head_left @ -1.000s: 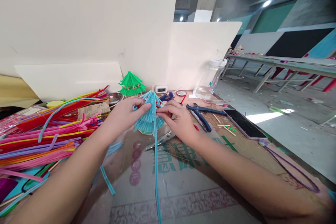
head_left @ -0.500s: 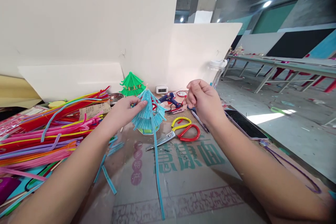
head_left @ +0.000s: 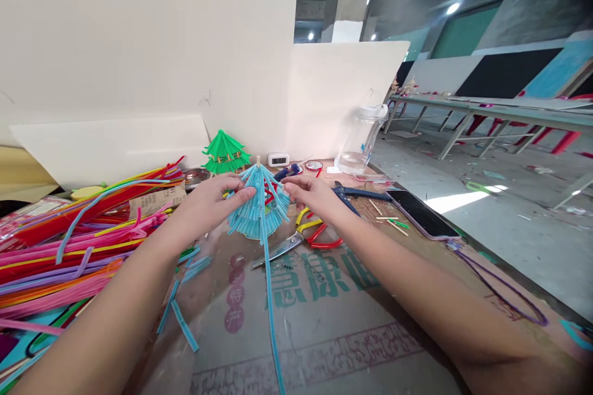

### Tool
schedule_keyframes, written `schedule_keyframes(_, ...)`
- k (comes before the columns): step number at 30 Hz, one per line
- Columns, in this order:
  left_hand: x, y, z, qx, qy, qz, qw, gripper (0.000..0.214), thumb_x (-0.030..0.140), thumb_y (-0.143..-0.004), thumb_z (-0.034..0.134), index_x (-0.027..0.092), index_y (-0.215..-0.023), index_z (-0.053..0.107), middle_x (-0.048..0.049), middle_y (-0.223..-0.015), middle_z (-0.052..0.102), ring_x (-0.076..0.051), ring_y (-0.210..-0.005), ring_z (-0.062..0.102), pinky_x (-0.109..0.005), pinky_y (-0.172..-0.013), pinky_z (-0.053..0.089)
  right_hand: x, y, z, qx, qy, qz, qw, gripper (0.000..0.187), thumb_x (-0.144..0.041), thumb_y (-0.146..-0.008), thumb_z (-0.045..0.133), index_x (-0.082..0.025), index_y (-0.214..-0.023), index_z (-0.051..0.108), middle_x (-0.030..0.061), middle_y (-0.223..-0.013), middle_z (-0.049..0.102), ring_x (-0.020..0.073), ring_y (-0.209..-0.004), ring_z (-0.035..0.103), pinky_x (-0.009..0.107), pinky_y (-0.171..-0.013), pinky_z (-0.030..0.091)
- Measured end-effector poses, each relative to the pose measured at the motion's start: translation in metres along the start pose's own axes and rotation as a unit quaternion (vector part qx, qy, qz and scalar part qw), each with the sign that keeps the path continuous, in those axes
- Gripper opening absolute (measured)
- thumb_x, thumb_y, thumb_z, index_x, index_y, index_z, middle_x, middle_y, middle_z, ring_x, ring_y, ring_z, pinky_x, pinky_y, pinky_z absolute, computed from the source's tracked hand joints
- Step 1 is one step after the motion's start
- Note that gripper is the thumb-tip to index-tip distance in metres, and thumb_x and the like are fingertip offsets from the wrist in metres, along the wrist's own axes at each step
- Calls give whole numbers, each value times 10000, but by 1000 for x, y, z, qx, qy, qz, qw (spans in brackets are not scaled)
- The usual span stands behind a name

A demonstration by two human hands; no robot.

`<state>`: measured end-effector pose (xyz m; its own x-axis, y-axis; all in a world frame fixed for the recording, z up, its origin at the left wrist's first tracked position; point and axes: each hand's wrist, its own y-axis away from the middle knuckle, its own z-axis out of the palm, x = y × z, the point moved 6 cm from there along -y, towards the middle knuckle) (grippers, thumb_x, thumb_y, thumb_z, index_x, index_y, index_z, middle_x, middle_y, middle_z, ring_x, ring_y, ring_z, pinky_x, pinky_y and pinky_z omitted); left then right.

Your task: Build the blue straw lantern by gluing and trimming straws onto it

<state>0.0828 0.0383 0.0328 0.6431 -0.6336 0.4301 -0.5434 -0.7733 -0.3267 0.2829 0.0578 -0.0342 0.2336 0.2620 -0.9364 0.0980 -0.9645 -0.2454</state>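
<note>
A tiered, roof-like model of light-blue pipe cleaners [head_left: 252, 216] stands in front of me, with a small stick poking out of its top and some red inside. My left hand [head_left: 227, 192] grips its left side between thumb and fingers. At its right edge, my right hand [head_left: 308, 191] has its fingertips pinched together on the blue strands. One long blue pipe cleaner [head_left: 270, 302] hangs off the front and runs toward me. Scissors [head_left: 296, 241] with yellow and red handles lie just behind and below my right hand, partly covered by it.
Bundles of coloured pipe cleaners [head_left: 83, 247] fill the left side. Cut blue pieces [head_left: 184, 325] lie nearby. Behind are a green model [head_left: 225, 151], a small digital clock [head_left: 278, 159] and a glue gun [head_left: 288, 171]. To the right are a clear jug [head_left: 359, 142], pliers [head_left: 354, 192] and a phone [head_left: 424, 215].
My right hand has come left and down from above the table's right side to the blue model's edge. My left hand still grips the model. The view has shifted slightly right.
</note>
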Motion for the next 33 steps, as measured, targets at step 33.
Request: schedule_keyframes(33, -1, 1, 2, -23, -1, -4, 1000, 420, 548, -900, 416, 195, -778, 608, 1, -874, 603, -171, -845, 549, -256, -750, 393, -11, 4, 6, 12, 31, -46, 998, 277, -373, -754, 653, -155, -910, 725, 23, -795, 682, 125, -703, 567, 263, -681, 434)
